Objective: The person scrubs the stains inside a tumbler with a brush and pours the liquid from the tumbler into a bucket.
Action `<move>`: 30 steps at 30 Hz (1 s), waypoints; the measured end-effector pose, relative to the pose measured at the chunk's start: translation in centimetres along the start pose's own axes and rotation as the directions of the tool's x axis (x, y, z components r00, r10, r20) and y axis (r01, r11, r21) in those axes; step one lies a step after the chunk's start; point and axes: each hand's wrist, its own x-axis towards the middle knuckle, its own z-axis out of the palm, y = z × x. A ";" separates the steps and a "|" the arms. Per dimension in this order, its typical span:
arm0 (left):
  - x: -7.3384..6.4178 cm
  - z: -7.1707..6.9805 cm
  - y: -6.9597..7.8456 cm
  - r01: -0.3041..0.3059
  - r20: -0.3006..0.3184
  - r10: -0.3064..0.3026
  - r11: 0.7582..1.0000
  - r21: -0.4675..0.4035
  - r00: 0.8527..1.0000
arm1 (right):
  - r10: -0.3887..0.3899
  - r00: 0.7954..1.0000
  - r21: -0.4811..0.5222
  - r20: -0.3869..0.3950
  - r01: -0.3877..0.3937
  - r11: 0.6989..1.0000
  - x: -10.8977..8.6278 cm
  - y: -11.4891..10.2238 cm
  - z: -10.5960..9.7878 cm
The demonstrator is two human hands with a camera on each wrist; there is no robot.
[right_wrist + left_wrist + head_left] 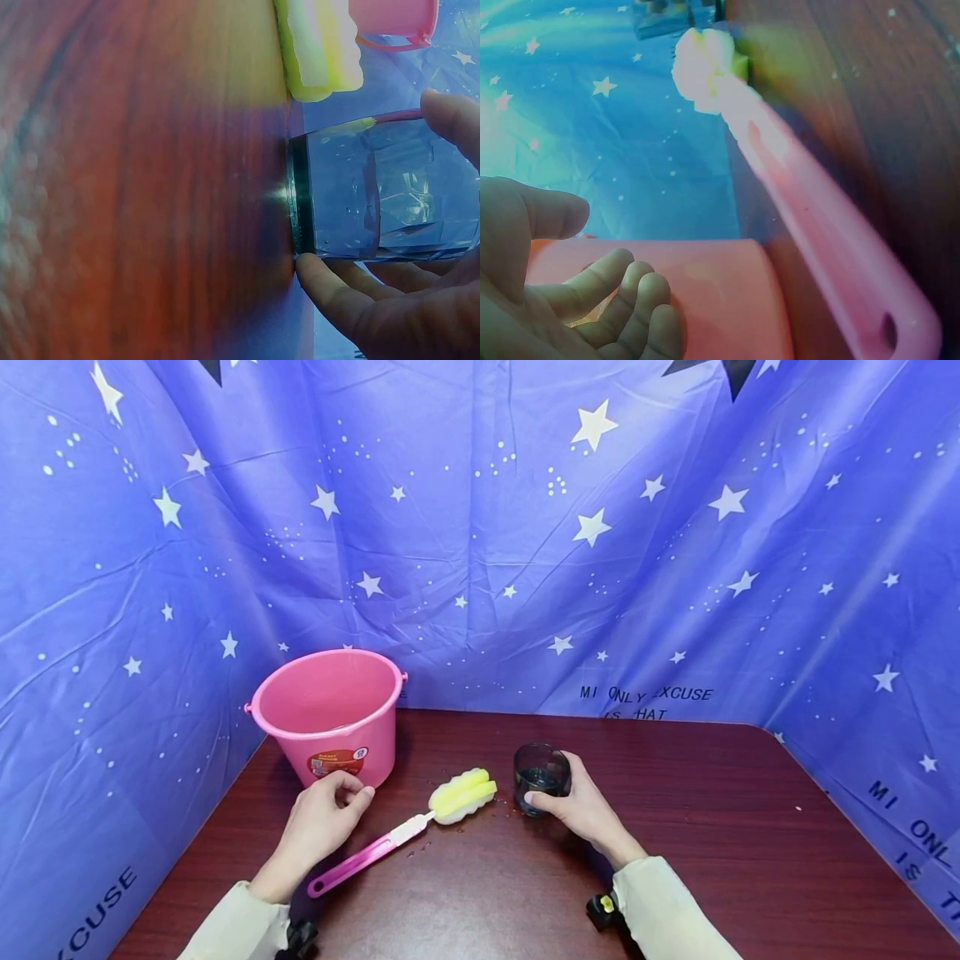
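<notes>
A dark, see-through drinking glass (538, 781) stands on the table with clear liquid in its lower part. My right hand (588, 802) grips it from the right, thumb on the near side and fingers round the far side. In front of the pink bucket (375, 747), my left hand (322, 822) has loosely bent fingers and holds nothing. Between the hands lies a sponge brush (367, 860) with a pink handle and a yellow-and-white sponge head (461, 795). The left wrist view shows the thumb and fingertips (654, 289) apart, beside the brush handle (840, 240).
The dark red wooden table (712, 852) has small water drops around the brush. A blue curtain (480, 568) with white stars hangs behind the table and along both sides. The bucket is at the table's left rear edge, near the curtain.
</notes>
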 end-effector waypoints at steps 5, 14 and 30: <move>0.0 -0.6 -0.1 -0.005 -0.040 0.005 1.000 -0.011 0.999 | -0.001 1.000 0.001 -0.001 0.001 1.000 0.0 0.1 0.0; 0.1 -1.5 -0.3 -0.011 -0.121 0.004 0.998 -0.057 0.993 | 0.002 1.000 -0.005 -0.008 -0.002 1.000 0.0 0.1 0.0; 0.4 -1.8 -0.7 0.014 -0.283 -0.058 0.988 -0.155 0.957 | 0.012 1.000 0.004 -0.001 -0.012 1.000 -0.1 0.0 0.0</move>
